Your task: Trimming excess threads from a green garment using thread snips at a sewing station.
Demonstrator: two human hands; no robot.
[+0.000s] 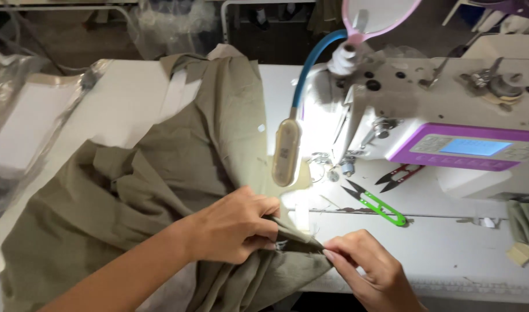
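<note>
Olive cloth [160, 190] lies heaped across the left and centre of the bench [449, 248], one edge drawn toward the lower middle of the frame. Left hand [235, 228] is closed, gripping a fold; right hand [371, 268] pinches the same edge at its fingertips. Risks: the short pinch may slip and let the fold open; the heap's weight may drag the edge crooked; green snips [375, 203] lie open-bladed near the right hand; the lamp [286, 151] hangs close above the work.

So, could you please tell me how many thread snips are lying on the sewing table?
2: the green-handled snips lie in front of the machine, and the red-handled snips lie just behind them, partly under the machine's head. Others may be hidden under the fabric.
</note>
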